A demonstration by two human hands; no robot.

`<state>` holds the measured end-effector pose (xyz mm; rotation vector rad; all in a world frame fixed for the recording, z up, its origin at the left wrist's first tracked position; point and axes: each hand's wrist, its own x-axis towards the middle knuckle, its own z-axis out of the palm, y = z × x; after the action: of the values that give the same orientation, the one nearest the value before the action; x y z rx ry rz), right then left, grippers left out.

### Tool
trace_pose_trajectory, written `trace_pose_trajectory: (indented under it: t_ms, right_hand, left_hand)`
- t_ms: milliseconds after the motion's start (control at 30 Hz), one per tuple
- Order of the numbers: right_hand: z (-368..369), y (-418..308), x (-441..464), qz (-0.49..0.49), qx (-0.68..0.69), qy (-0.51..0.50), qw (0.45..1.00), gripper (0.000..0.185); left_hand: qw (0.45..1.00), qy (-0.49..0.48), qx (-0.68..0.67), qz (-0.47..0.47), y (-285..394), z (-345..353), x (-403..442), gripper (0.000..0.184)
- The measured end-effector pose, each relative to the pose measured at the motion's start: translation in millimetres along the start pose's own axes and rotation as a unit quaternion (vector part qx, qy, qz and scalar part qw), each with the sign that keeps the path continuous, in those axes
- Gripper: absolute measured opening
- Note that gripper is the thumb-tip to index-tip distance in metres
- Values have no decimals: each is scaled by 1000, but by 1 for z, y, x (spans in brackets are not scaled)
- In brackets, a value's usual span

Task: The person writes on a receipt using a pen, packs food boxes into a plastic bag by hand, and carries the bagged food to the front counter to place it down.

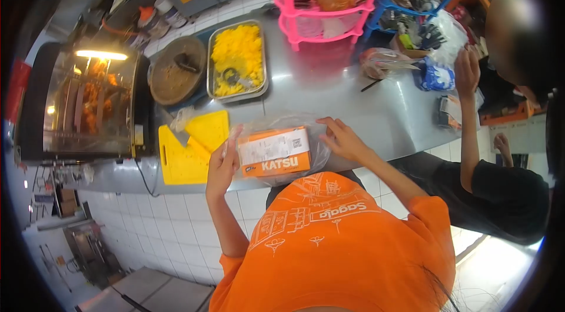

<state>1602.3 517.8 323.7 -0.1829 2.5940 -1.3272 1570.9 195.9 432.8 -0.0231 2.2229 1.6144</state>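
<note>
KATSU box (275, 162) btwn L/R hands (221, 166)

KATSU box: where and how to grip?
Probably the short ends of the KATSU box, coming from left and right: it lies lengthwise that way, and a paper slip covers much of its face. Loose clear plastic around it seems a poorer hold.

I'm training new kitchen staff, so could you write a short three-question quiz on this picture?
1. Which word is printed in large white letters on the orange box between the person's left hand and right hand?
2. True or false: in the picture, the yellow cutting board lies to the right of the orange box.
3. What colour is the food in the metal tray? A) Green B) Yellow C) White

Key:
1. KATSU
2. False; it lies to the left.
3. B
</note>
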Motion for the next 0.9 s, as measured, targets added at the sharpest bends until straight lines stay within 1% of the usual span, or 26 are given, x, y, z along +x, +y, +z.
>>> trace_pose_trajectory:
  t_ms: [33,100,133,167,200,233,267,300,333,400,433,467,500,533,567,600,633,667,733,767,867,900]
  right_hand:
    - [4,0,-6,5,-2,14,1000,46]
    - [13,-10,-8,-12,33,123,992,52]
    - [12,-17,-5,-8,33,132,991,52]
    - [7,-31,-5,-21,19,189,981,54]
    - [-1,-43,-5,-36,3,245,969,56]
    - [-13,-54,-7,-32,3,251,968,56]
    - [-25,-66,-8,-33,-14,298,954,54]
    - [-33,-72,-8,-33,-31,344,938,52]
    - [-40,-71,-9,-32,-30,348,937,52]
    - [-55,-61,-19,62,-24,254,965,42]
    - [-61,-57,-21,0,-42,229,972,30]
    - [-68,-70,-23,0,-42,235,971,30]
    - [-80,-95,-28,26,74,222,972,25]
    - [-90,-113,-32,51,189,206,959,21]
    - [-97,-123,-35,51,186,215,958,21]
    - [-102,-130,-39,24,215,244,945,19]
    - [-108,-134,-43,-5,243,275,930,18]
    - [-116,-135,-47,-5,238,286,928,18]
    - [-130,-134,-57,17,118,349,929,19]
    - [-135,-133,-62,20,112,360,926,19]
    - [-148,-129,-78,45,93,371,923,20]
    - [-150,-128,-85,43,113,396,910,22]
  left_hand:
    - [1000,-3,-2,2,-2,2,0,47]
    - [1000,-12,-10,9,6,4,-6,47]
    - [1000,-15,-13,9,10,3,-10,47]
    - [1000,-19,-16,8,13,1,-15,47]
    - [999,16,-29,19,15,-1,-18,48]
    - [997,53,-42,30,17,-2,-20,49]
    - [998,47,-40,31,20,-3,-21,49]
    - [996,79,-30,32,24,-4,-23,50]
    - [993,111,-21,35,26,-4,-22,51]
    - [994,100,-27,43,26,0,-20,51]
    - [990,122,-23,66,25,1,-18,51]
    - [985,143,-21,92,26,4,-15,50]
    - [981,144,-51,118,36,9,-18,49]
    - [981,140,-53,123,46,13,-21,49]
    - [974,139,-63,169,56,17,-25,50]
    - [964,136,-74,215,65,19,-28,50]
    - [964,100,-118,218,72,14,-28,47]
    - [963,91,-121,224,79,17,-25,47]
    - [963,42,-139,225,90,26,-18,52]
    - [962,31,-143,230,93,33,-16,52]
    - [968,-66,-76,230,105,60,-7,58]
    - [970,-86,-92,210,108,65,-3,57]
